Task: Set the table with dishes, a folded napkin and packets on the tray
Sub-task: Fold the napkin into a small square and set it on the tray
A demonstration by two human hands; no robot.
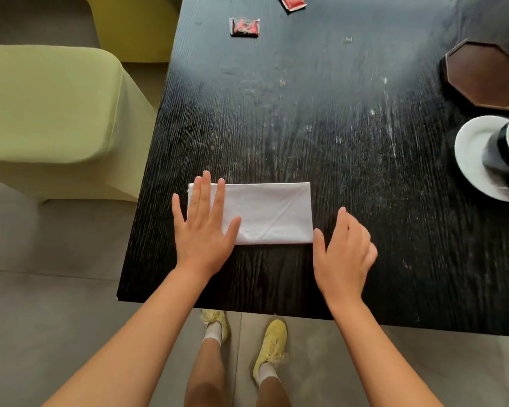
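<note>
Napkin (271,214) lies folded under the flat, spread left hand (203,227); right hand (343,254) empty, loosely curled beside it; packets (244,27), tray (485,74) well apart.

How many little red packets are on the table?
2. One packet lies flat near the table's far left side. The other packet is farther back, cut off by the picture's top edge. More could be hiding beyond the picture.
</note>
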